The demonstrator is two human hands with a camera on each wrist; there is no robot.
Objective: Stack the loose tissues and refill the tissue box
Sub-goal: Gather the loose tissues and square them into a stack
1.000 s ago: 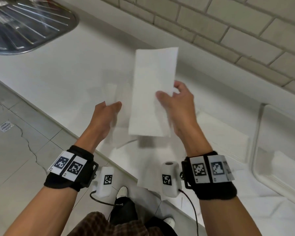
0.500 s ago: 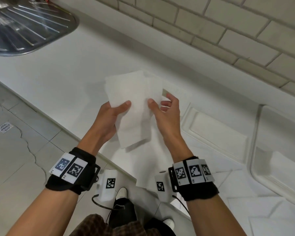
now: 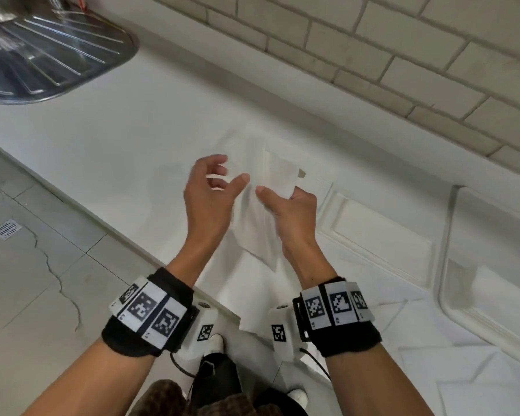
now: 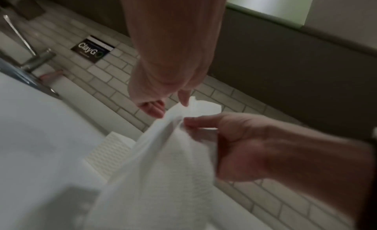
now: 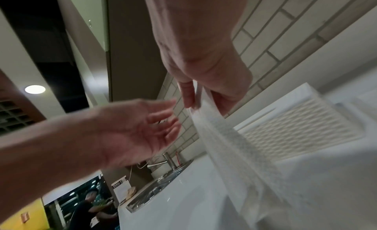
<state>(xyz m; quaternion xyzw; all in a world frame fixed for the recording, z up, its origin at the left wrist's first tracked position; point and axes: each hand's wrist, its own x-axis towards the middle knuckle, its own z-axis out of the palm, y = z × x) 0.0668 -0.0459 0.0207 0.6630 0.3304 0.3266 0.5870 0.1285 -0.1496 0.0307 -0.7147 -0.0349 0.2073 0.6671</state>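
Observation:
My right hand (image 3: 278,192) pinches the top edge of a white tissue (image 3: 258,232) between thumb and fingers, just above the white counter (image 3: 132,139). The sheet hangs down folded and slanted (image 5: 234,144). My left hand (image 3: 219,181) hovers just left of it with relaxed, spread fingers and holds nothing (image 5: 161,125). A flat embossed tissue (image 4: 106,152) lies on the counter beyond the hands. To the right sits the white tissue box (image 3: 336,217), open, with textured tissue inside (image 5: 295,128).
A steel sink drainboard (image 3: 42,55) lies at the far left, and a brick-tiled wall (image 3: 373,55) backs the counter. A second white tray (image 3: 451,280) stands at the far right. Loose tissues (image 3: 433,370) lie at the counter's near right. The counter edge runs beneath my wrists.
Both hands were holding the tissue before. Now my left hand has let go and opened beside it, while the right hand still pinches the sheet, lower and closer to the counter.

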